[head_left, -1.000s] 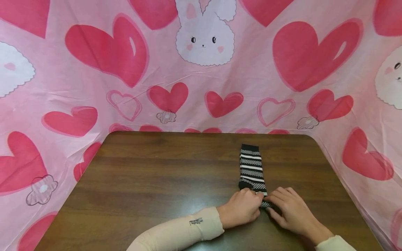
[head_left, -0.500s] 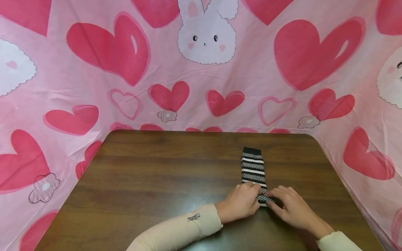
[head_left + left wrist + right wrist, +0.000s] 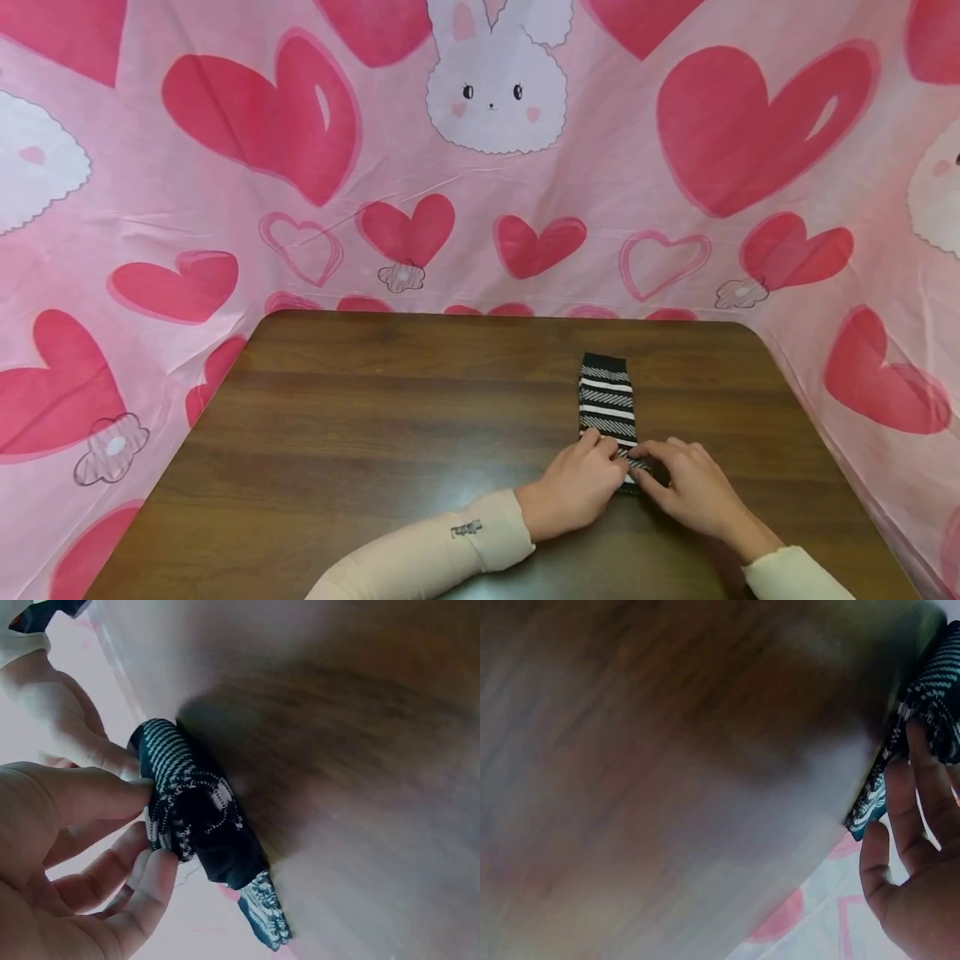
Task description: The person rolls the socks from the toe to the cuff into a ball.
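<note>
A black sock with white and grey stripes [image 3: 607, 400] lies lengthwise on the table, its black cuff at the far end. The near part is rolled up into a thick bundle, seen closely as the rolled sock [image 3: 202, 802] in the left wrist view. My left hand [image 3: 577, 485] pinches the left side of this roll between thumb and fingers. From the other side my right hand [image 3: 693, 490] holds the roll's right edge with thumb and index finger. In the right wrist view, fingers [image 3: 901, 802] reach to the sock [image 3: 934, 690]. Whether there are one or two socks, I cannot tell.
The brown wooden table [image 3: 375, 400] has rounded far corners. A pink cloth with hearts and rabbits [image 3: 315, 167] hangs around its back and sides. Cream sleeves [image 3: 442, 546] cover both forearms.
The near end of the sock has been rolled further up toward the cuff, and the visible flat part is shorter. Both hands have shifted slightly with the roll.
</note>
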